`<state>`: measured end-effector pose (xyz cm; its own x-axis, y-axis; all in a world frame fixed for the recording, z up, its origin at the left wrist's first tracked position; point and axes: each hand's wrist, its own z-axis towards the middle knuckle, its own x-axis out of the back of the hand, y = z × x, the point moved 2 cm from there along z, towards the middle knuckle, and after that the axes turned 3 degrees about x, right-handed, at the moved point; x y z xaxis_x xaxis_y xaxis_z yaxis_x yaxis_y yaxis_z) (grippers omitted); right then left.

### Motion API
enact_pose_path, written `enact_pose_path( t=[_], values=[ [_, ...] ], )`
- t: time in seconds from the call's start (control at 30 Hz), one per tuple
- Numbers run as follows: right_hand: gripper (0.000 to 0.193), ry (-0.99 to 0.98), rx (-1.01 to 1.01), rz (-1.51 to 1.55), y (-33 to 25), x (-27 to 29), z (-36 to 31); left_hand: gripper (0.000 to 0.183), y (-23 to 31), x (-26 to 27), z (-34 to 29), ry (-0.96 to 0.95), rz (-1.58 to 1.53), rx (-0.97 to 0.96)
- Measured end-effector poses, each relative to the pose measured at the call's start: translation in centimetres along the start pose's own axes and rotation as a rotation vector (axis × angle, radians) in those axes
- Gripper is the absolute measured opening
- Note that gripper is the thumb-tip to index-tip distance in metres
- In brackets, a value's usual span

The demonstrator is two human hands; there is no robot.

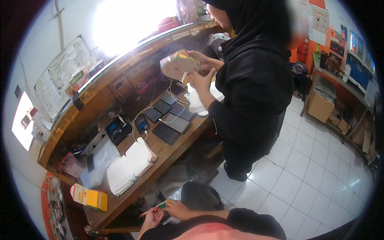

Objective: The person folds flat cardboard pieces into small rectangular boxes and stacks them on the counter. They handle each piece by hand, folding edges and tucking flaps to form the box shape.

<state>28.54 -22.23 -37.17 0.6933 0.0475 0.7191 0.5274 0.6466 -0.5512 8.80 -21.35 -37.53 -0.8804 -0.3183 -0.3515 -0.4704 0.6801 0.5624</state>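
Note:
At the lower edge, in front of the wooden counter, my left hand is turned partly palm up with curled fingers around a thin green and red item. My right hand grips the same item from the other side. Its kind is too small to make out. On the counter's near corner lies a folded yellow and white carton. Beyond it is a stack of flat white cut-out cartons with scalloped edges.
A co-worker in black stands at the counter, holding a printed carton. Several phones and tablets with white cables lie on the wooden counter. A black card terminal stands behind. A dark stool seat is beside my right hand.

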Motion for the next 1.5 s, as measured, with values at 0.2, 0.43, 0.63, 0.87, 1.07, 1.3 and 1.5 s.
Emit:
enact_pose_path(
  t=[0.2, 0.43, 0.63, 0.87, 1.07, 1.3, 1.5],
  values=[
    [0.026, 0.125, -0.057, 0.044, -0.5, 0.2, -0.1, 0.014, -1.3, -0.5, -0.7, 0.064, 0.06, -0.062],
    [0.027, 0.163, -0.042, 0.106, -0.2, -0.4, 0.5, 0.017, -1.6, 1.3, -0.6, -0.078, -0.003, -0.176],
    [0.018, 0.147, 0.039, 0.092, -0.5, -0.3, 1.3, 0.02, -1.5, 2.1, -1.1, 0.015, -0.047, -0.197],
    [0.017, 0.118, 0.036, 0.105, -1.3, -1.5, 2.0, 0.02, -1.5, 3.7, -1.4, -0.011, -0.096, -0.176],
    [0.018, 0.102, 0.049, 0.1, -1.9, -2.0, 2.2, 0.021, -1.8, 4.5, -1.8, 0.001, -0.142, -0.15],
    [0.016, 0.122, 0.05, 0.096, -2.1, -2.4, 2.6, 0.023, -1.9, 5.1, -1.3, -0.033, -0.166, -0.154],
    [0.018, 0.01, -0.004, 0.154, -1.9, -2.6, 2.9, 0.033, -1.7, 5.4, -1.2, -0.029, -0.136, -0.159]
  ],
)
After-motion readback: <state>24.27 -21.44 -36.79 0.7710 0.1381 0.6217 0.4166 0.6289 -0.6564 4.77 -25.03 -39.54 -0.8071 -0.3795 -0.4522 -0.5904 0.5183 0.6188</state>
